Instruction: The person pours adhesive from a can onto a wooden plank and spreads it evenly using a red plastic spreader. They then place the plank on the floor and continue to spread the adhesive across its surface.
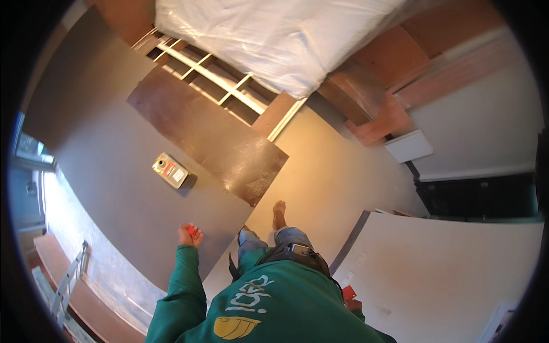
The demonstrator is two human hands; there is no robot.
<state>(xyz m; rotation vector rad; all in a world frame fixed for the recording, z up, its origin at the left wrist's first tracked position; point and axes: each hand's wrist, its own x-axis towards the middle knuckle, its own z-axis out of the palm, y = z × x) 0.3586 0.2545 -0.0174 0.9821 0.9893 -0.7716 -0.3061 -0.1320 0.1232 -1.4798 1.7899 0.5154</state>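
My left hand [187, 236], in a green sleeve, is closed on a small red object [191, 228] over a large grey board [120, 177]. My right hand [353, 304], low beside my hip and partly hidden by my shirt, grips a flat red tool [347, 291]. A metal tin [170, 170] with a red label lies on the grey board, beside a brown rectangular strip [209, 146] coated with something glossy. My bare foot [279, 212] stands on pale floor [320, 171] at the board's edge.
A plastic-wrapped mattress [269, 40] rests on a slatted white frame [223, 80] ahead. Brown panels [412, 40] surround it at right. A white board [434, 268] stands at my right. A metal ladder [67, 286] and plank [97, 303] are at lower left, near glazed frames [34, 148].
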